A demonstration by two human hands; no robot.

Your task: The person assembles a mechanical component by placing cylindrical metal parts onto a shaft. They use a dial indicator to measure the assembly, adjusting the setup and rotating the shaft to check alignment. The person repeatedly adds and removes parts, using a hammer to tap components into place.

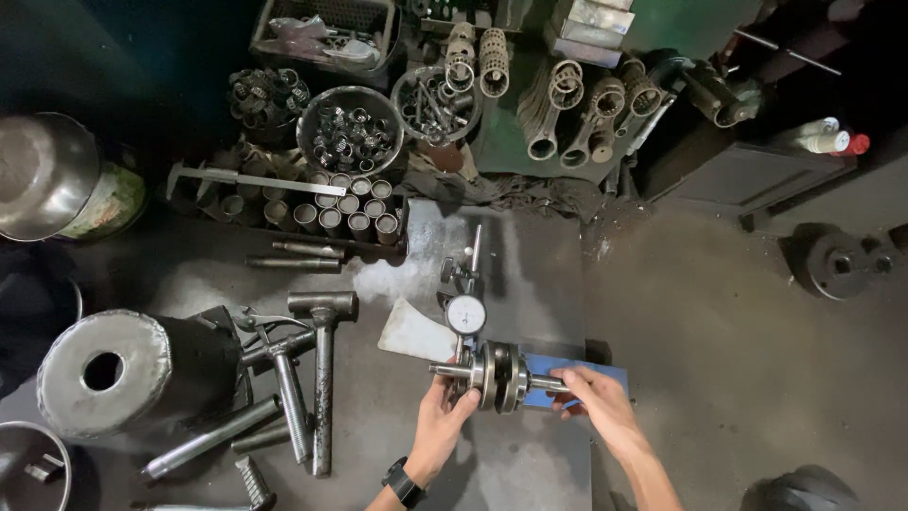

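Down on the grey plate (530, 284), I have the crankshaft (499, 376) between my two hands, lying on its side across the blue stand (605, 371). My left hand (445, 412) grips the shaft end that sticks out toward the left, fingers closed round it just beside the webs. My right hand (594, 397) closes thumb and fingers on the opposite shaft end, over the stand.

It is solid steel, so I judge it heavy for its size and completely stiff; nothing about it will give. The bare metal looks shiny and may be oily, so slippery under skin. The two round webs in the middle carry most of the weight, which is why holding both shaft ends, one on each side, keeps it balanced and lets it roll.

The dial gauge (465, 313) stands just behind, its stem reaching down near the left shaft end; that part is delicate and I would not want to knock it. A hammer (323, 360) lies well off to the left.
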